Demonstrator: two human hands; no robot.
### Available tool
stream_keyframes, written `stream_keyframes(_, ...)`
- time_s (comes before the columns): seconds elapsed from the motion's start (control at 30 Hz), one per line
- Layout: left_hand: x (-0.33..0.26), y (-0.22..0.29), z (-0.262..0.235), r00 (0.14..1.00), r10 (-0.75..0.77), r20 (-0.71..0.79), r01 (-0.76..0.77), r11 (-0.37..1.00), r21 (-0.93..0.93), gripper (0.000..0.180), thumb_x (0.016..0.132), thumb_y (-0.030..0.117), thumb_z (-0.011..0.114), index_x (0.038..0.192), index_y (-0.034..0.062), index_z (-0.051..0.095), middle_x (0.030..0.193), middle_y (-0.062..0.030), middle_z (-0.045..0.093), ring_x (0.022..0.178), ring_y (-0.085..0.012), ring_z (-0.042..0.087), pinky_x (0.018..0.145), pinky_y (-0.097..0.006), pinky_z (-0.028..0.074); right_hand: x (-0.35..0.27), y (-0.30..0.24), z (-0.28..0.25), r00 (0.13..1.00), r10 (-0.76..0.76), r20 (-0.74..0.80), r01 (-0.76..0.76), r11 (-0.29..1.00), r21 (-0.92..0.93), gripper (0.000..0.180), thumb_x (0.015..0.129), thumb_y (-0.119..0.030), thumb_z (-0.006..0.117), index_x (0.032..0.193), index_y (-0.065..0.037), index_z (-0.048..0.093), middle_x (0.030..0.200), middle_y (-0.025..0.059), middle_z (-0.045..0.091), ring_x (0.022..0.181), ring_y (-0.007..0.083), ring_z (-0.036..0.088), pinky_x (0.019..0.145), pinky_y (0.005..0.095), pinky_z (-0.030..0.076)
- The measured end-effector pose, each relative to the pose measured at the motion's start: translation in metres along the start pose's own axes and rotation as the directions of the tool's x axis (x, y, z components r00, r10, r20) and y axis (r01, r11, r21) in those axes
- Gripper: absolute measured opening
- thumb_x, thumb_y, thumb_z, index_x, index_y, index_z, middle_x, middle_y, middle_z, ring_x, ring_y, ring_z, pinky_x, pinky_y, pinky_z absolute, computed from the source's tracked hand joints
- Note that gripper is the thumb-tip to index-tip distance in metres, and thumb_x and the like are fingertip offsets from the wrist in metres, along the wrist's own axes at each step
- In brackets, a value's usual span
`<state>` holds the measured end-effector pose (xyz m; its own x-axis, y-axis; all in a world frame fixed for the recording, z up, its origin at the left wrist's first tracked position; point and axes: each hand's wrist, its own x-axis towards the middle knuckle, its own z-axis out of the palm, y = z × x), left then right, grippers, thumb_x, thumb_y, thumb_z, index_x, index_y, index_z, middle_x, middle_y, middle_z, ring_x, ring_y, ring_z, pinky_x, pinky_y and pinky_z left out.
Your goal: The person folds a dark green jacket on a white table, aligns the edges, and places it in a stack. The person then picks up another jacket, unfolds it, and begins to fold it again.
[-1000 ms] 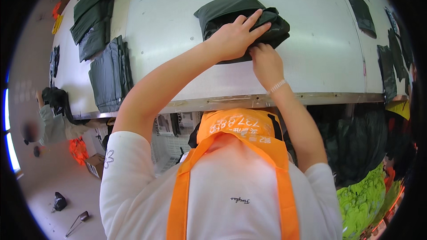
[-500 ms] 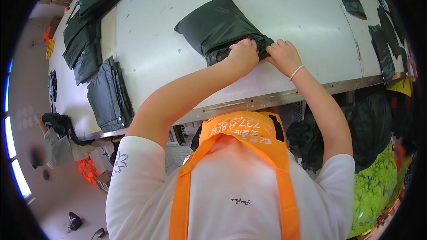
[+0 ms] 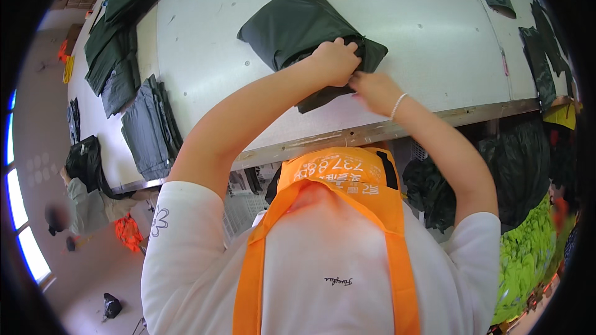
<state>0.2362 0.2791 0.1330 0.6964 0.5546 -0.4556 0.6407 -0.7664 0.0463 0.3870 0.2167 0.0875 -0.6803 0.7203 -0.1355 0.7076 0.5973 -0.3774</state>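
Note:
A dark green plastic bag with something folded inside (image 3: 298,25) lies on the white table (image 3: 403,18) close to its front edge. My left hand (image 3: 336,61) is clenched on the bag's near end, knuckles up. My right hand (image 3: 375,90) pinches the same dark flap just below and to the right of the left hand; a thin bracelet circles that wrist. The bag's open end is bunched between the two hands. My forearms rise from the lower part of the picture over an orange apron (image 3: 335,180).
A pile of dark folded bags (image 3: 149,127) lies at the table's left, with more dark green pieces (image 3: 121,37) beyond it. Flat dark bags (image 3: 540,56) line the right side. Bright green bundles (image 3: 524,254) and dark sacks sit under the table's right end. Another person (image 3: 87,198) is at far left.
The bag has slid toward the table's front edge and turned. Both hands have come together on its near end, the right hand dropping below the left.

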Motion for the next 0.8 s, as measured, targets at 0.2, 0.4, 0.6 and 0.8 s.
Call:
stream_keyframes(0.2, 0.008, -0.010, 0.003, 0.993, -0.069, -0.092, 0.051, 0.983, -0.178, 0.056, 0.070, 0.005, 0.059, 0.125, 0.0193, 0.057, 0.137, -0.0054, 0.042, 0.111, -0.0300, 0.048, 0.085, -0.038, 0.051, 0.024, -0.053, 0.046, 0.949, 0.163, -0.271, -0.057, 0.931, 0.360, 0.013, 0.080, -0.014, 0.061, 0.091, -0.007, 0.064, 0.091, 0.0146, 0.060, 0.082, 0.0328, 0.061, 0.071, 0.0424, 0.050)
stream_keyframes(0.4, 0.015, -0.028, 0.041, 0.930, -0.177, -0.321, 0.004, 0.881, -0.474, 0.055, 0.070, 0.001, 0.056, 0.122, 0.0196, 0.059, 0.138, -0.0019, 0.042, 0.113, -0.0293, 0.048, 0.090, -0.039, 0.047, 0.022, -0.076, 0.032, 0.931, 0.198, -0.308, -0.059, 0.911, 0.408, 0.008, 0.080, -0.011, 0.061, 0.081, -0.005, 0.066, 0.086, 0.0127, 0.059, 0.079, 0.0328, 0.060, 0.068, 0.0419, 0.049)
stream_keyframes(0.6, 0.025, -0.020, 0.090, 0.700, -0.037, -0.713, -0.030, 0.996, -0.081, 0.038, 0.075, 0.009, 0.058, 0.113, 0.0088, 0.060, 0.135, -0.0040, 0.042, 0.094, -0.0298, 0.051, 0.070, -0.035, 0.053, 0.027, -0.077, 0.023, 0.970, 0.135, -0.204, -0.081, 0.964, 0.252, 0.011, 0.081, -0.008, 0.057, 0.077, -0.006, 0.066, 0.084, 0.0099, 0.060, 0.079, 0.0301, 0.061, 0.068, 0.0407, 0.050)
stream_keyframes(0.8, 0.020, -0.003, 0.058, 0.903, -0.209, -0.376, 0.133, 0.967, -0.217, 0.047, 0.078, 0.015, 0.057, 0.125, 0.0131, 0.053, 0.147, -0.0118, 0.027, 0.113, -0.0351, 0.046, 0.098, -0.039, 0.040, 0.011, -0.065, 0.017, 0.907, 0.192, -0.376, 0.002, 0.889, 0.459, 0.007, 0.079, -0.010, 0.062, 0.081, -0.006, 0.067, 0.086, 0.0089, 0.059, 0.079, 0.0296, 0.060, 0.069, 0.0394, 0.048)
